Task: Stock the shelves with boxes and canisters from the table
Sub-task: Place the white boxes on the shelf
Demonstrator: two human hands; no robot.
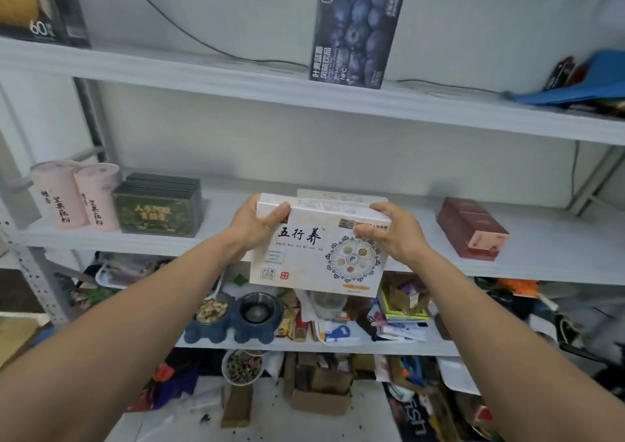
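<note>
Box [314, 255] clamped at top corners, left grip [257, 230] and right grip [394, 237] curled round it; carton [338, 195] behind mostly hidden.

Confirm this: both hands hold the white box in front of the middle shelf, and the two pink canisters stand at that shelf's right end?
One slip: in the head view the two pink canisters stand at the left end of the middle shelf, beside the dark green box. The left hand and right hand do hold the white box.

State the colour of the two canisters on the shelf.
The canisters are pale pink with black writing, seen in the head view.
</note>
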